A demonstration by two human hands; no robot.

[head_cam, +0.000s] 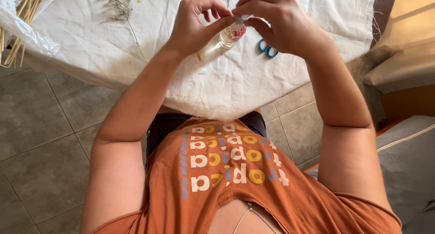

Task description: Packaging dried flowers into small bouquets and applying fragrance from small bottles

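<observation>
Hands working together above the desk [272,84]: left hand [192,23] is pinching the small clear bottle [230,36] by its body, right hand [276,21] is closing fingertips on its cap. Bottle is tilting over white cloth; a loose grip likely means slipping or spilling. Blue scissors [267,49] are lying just beside, dried sprig [123,7] farther off.

Both hands are meeting above the cloth-covered tabletop [235,80]. The left hand [192,25] is gripping a small clear bottle [231,34] with red bits inside, while the right hand [276,21] is pinching its cap. Blue-handled scissors [267,49] are lying just beside, a dried sprig [122,7] farther left.
</observation>
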